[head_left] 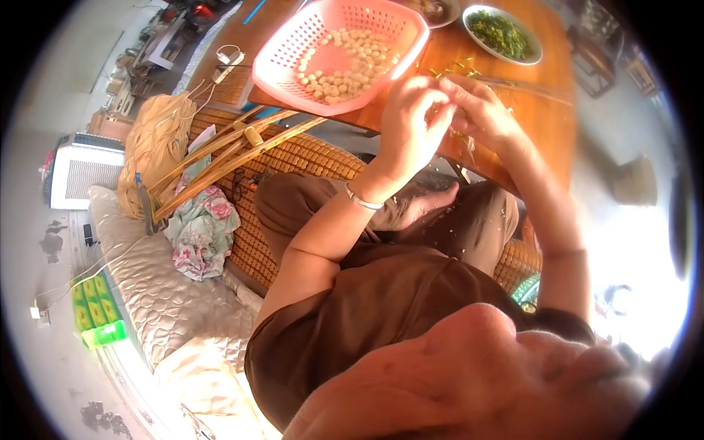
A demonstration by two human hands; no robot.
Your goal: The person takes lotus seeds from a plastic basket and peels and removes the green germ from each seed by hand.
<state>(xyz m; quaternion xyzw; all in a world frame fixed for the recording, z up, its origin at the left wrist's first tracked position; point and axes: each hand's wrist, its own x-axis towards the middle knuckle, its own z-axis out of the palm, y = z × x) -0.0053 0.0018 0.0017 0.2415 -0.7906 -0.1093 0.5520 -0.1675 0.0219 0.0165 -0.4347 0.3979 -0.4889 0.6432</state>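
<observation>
My left hand [412, 132], with a pale bracelet at the wrist, and my right hand [480, 110] meet fingertip to fingertip above the front edge of the wooden table [469, 77]. Both hands are pinched closed on something small that I cannot make out. Just left of them stands a pink plastic basket [271, 70], its bottom strewn with small round cream-coloured pieces [345, 84] like shelled seeds or nuts. Thin pale shreds hang below the right fingers. Green scraps [458, 67] lie on the wood behind the hands.
A white bowl of chopped greens [502, 33] sits at the table's far right. Left of my legs are wooden crutch-like poles [235, 154], a brown bag [155, 136], a floral cloth [205, 231] and a white power strip [229, 66]. Crumbs dot my brown trousers [469, 235].
</observation>
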